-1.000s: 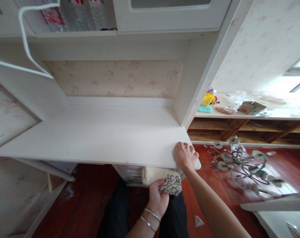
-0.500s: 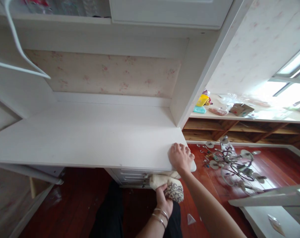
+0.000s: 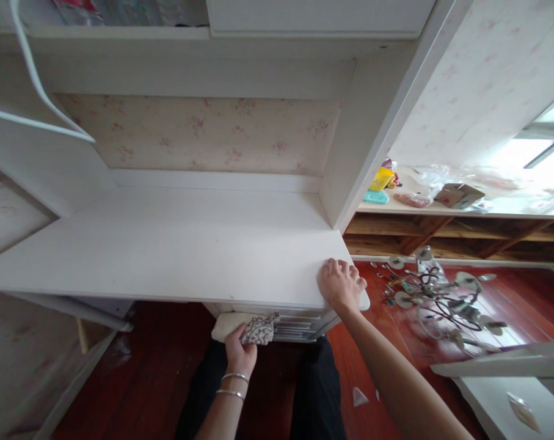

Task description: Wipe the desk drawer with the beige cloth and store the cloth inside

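Below the white counter (image 3: 176, 244), your left hand (image 3: 240, 355), gripping the cloth (image 3: 258, 332), has moved left, exposing drawer fronts (image 3: 295, 327) farther right; your right hand (image 3: 341, 284) rests atop, empty.

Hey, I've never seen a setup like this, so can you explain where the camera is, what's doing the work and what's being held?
There's no machine here, just a person's two bare hands. One camera, worn on the head, takes every picture, looking forward and down. The left hand has a folded cloth, partly patterned, in its grip, in front of white drawers; whether the cloth touches them is hard to tell. The right hand rests on the white desktop, near its front corner. Off to the right, a low shelf unit bears a yellow container and a cardboard box.
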`<state>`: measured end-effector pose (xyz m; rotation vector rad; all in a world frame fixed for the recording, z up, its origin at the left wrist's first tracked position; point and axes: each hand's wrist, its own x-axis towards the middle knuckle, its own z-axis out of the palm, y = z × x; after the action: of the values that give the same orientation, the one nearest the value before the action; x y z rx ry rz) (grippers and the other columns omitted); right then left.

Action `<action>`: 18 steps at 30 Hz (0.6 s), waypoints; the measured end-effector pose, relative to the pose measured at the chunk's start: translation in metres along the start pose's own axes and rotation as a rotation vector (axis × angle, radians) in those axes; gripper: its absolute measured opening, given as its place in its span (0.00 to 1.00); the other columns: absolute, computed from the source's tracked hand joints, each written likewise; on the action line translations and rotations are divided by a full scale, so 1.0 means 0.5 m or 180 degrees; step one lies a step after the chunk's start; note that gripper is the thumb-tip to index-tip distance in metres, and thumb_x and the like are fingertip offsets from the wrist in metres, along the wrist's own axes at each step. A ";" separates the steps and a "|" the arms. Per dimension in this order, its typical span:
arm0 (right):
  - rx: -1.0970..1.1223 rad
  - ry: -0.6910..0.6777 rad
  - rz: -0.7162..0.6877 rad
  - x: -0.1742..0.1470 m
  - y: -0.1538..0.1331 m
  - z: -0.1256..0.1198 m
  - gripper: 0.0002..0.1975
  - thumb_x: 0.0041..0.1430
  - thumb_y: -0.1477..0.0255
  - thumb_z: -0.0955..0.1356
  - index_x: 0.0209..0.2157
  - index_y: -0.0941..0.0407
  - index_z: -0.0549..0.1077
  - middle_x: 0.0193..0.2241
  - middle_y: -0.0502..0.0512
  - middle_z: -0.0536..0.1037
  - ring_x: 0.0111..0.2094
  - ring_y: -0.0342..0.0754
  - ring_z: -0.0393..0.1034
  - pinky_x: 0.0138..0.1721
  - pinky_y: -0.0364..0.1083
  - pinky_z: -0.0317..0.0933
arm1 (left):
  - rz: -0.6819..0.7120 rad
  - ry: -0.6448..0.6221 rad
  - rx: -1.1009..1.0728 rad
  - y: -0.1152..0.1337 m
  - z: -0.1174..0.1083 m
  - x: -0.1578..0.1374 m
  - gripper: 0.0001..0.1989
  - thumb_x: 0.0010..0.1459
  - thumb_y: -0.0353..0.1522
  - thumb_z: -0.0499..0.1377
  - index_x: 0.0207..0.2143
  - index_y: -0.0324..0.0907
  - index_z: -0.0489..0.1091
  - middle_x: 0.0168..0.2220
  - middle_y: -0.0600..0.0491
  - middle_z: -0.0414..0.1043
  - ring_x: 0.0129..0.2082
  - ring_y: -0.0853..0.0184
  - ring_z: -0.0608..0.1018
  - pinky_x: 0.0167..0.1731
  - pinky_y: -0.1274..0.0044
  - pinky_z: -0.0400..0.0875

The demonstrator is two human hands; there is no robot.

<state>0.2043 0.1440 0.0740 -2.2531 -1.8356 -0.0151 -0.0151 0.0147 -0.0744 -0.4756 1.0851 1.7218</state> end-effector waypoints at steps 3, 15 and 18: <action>0.0015 0.0012 -0.0004 -0.002 0.001 0.000 0.21 0.67 0.61 0.52 0.50 0.48 0.69 0.53 0.58 0.69 0.55 0.59 0.56 0.51 0.62 0.51 | 0.0207 0.0097 -0.0122 0.074 0.016 -0.041 0.16 0.50 0.18 0.58 0.41 0.39 0.70 0.30 0.54 0.76 0.32 0.69 0.80 0.37 0.77 0.77; -0.0019 -0.0015 -0.0021 -0.001 0.001 -0.001 0.22 0.67 0.60 0.51 0.49 0.49 0.70 0.53 0.59 0.69 0.55 0.60 0.56 0.51 0.63 0.50 | -0.0953 -0.0282 -0.0184 -0.046 0.140 -0.230 0.15 0.47 0.21 0.57 0.40 0.32 0.71 0.35 0.43 0.77 0.35 0.58 0.80 0.39 0.65 0.77; -0.0028 0.0056 -0.0038 0.000 0.000 -0.001 0.22 0.67 0.61 0.51 0.48 0.49 0.70 0.52 0.58 0.69 0.54 0.60 0.57 0.51 0.63 0.51 | -0.1396 -0.0350 -0.0038 -0.144 0.157 -0.238 0.10 0.45 0.23 0.57 0.34 0.31 0.71 0.33 0.41 0.77 0.34 0.56 0.80 0.38 0.65 0.76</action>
<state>0.2045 0.1438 0.0743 -2.2406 -1.8436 -0.0449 0.1122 0.0234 0.0216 -0.5722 0.8195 1.3507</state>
